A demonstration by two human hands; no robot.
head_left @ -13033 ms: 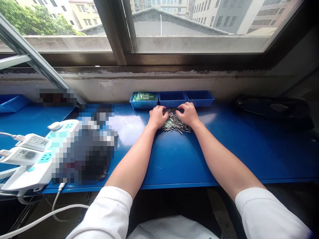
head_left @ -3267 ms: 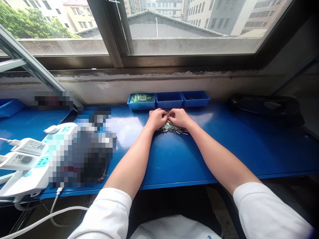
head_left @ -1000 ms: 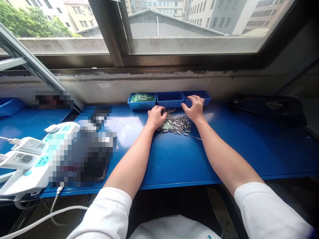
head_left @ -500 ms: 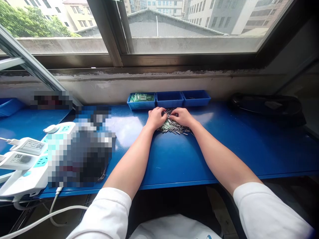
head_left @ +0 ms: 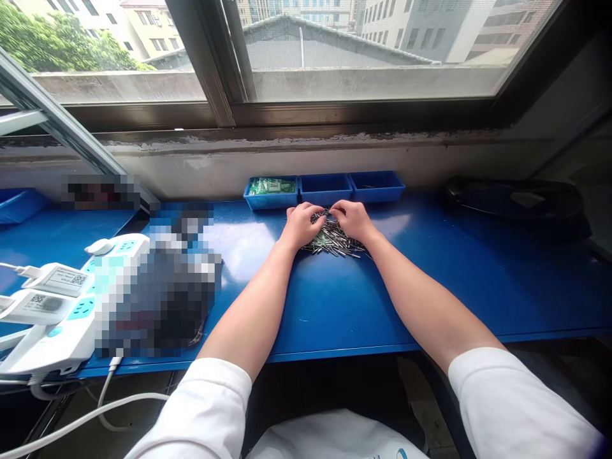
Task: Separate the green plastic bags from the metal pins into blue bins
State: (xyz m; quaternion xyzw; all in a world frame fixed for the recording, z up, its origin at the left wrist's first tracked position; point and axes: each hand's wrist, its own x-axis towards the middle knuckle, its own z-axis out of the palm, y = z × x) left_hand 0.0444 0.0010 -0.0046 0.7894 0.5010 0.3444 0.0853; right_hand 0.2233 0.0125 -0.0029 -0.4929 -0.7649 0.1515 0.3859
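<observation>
A pile of thin metal pieces (head_left: 337,241) lies on the blue table (head_left: 339,312), with something pale green among them. My left hand (head_left: 303,224) is at the pile's left side, fingers curled and pinched toward its back edge. From the right, my right hand (head_left: 352,220) reaches over the pile, thumb and fingertips drawn together. The fingertips of both hands nearly meet over the back of the pile; whatever they hold is too small to make out. Just behind stand a blue bin with green packets (head_left: 271,187), a middle blue bin (head_left: 326,189) and a right blue bin (head_left: 377,187) with a few small dark pieces.
A white power strip (head_left: 112,274) with plugs and cables lies at the left, beside a blurred-out dark heap (head_left: 167,299). A black bag-like object (head_left: 516,207) rests at the back right. Behind the table are a wall and window.
Both hands have shifted slightly toward the back of the pile, and their fingertips are closer together. More of the metal pieces shows between and in front of the hands.
</observation>
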